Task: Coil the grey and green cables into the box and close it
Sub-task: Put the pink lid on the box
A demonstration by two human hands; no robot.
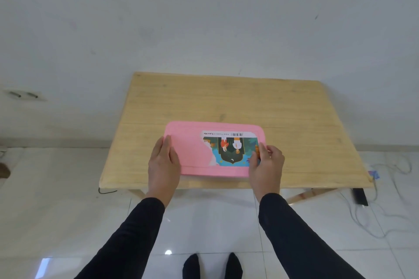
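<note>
A pink box [192,149] lies near the front edge of the wooden table [226,99], its lid down, with a torn colourful label on the right half of the top. My left hand [163,163] rests flat on the box's left end, fingers together. My right hand [267,161] grips the box's right end, with the fingers curled over the edge. No grey or green cable shows on the table; the inside of the box is hidden.
The table stands against a white wall on a glossy tiled floor. Thin pale cables [374,222] and a black block [360,196] lie on the floor at the right. A dark wire [106,191] hangs under the table's front left corner. My feet [213,265] are below.
</note>
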